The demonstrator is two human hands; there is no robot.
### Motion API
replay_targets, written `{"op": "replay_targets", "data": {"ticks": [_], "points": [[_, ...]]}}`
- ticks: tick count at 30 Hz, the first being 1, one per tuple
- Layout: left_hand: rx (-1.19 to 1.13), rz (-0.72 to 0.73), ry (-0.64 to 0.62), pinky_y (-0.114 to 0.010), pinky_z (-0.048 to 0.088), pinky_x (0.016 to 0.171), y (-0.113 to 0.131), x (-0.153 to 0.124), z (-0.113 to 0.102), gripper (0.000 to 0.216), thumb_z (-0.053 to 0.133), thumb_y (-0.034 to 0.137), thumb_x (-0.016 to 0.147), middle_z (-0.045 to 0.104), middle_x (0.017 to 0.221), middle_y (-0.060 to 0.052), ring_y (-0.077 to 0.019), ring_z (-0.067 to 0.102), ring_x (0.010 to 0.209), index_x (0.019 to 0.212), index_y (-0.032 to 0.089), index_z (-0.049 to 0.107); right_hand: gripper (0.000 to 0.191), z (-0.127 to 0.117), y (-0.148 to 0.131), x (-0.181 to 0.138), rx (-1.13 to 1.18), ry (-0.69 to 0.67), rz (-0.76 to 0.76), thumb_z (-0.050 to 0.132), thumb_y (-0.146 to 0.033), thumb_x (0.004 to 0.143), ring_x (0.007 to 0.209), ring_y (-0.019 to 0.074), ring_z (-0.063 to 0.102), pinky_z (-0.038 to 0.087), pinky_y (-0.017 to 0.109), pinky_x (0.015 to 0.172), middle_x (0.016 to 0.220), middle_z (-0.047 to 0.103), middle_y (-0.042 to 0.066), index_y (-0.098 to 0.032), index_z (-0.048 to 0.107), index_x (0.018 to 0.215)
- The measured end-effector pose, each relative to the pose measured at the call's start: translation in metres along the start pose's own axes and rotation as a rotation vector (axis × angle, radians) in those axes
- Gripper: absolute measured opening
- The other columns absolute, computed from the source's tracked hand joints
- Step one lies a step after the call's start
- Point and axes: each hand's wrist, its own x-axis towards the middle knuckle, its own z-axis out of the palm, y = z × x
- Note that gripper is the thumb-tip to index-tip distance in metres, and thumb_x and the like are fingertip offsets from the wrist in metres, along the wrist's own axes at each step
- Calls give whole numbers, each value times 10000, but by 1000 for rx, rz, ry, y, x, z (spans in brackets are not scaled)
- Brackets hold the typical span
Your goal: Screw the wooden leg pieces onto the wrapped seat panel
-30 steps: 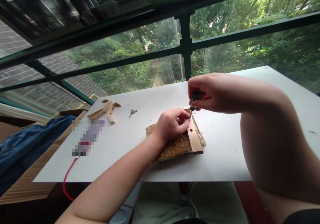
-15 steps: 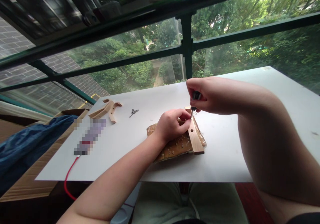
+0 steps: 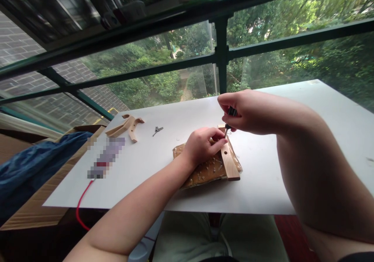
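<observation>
At one white table [image 3: 265,176]: one screwdriver [image 3: 232,111], one wooden bar [image 3: 230,164]

The right hand [image 3: 245,110] curls round the screwdriver, its shaft angled down at the bar atop the three o'clock side of one brown slab [image 3: 206,172]. The left hand [image 3: 201,147] rests on the slab, fingertips bunched by the shaft; I can't tell whether they pinch anything. Toward ten o'clock sit one metal heap [image 3: 158,130] and, beyond, at least two wooden pieces [image 3: 131,130].

A white surface [image 3: 269,168] stands by big windows [image 3: 189,39] with dark green bars [image 3: 222,57]. Outside, daylight falls on leafy trees [image 3: 298,55], with a gray brick wall [image 3: 17,39] at left.
</observation>
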Motion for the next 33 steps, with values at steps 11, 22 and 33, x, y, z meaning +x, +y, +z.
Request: {"op": "replay_targets", "data": {"ticks": [11,22,33], "points": [[23,-6,41,-296,517,738,0,0,-1,103,664,295,874,751,824,8,-145,656,720,850,213,722,312,-1,-1,-9,-50,59,-33,572,-275,780,566,117,480,294,267,533,819,666,-7,-271,588,1091],[5,-10,26,-298,528,764,0,1,-2,118,661,297,877,760,854,-5,-150,677,755,859,214,742,137,0,2,-9,-134,14,86,499,-316,854,530,118,387,242,290,531,712,597,7,-229,584,917],[-24,11,29,-313,535,795,-1,2,-3,113,668,270,873,758,836,-22,-159,680,767,851,208,760,40,4,1,-9,-65,-15,-23,537,-224,781,524,107,363,237,280,508,673,565,-18,-230,535,820]]}}
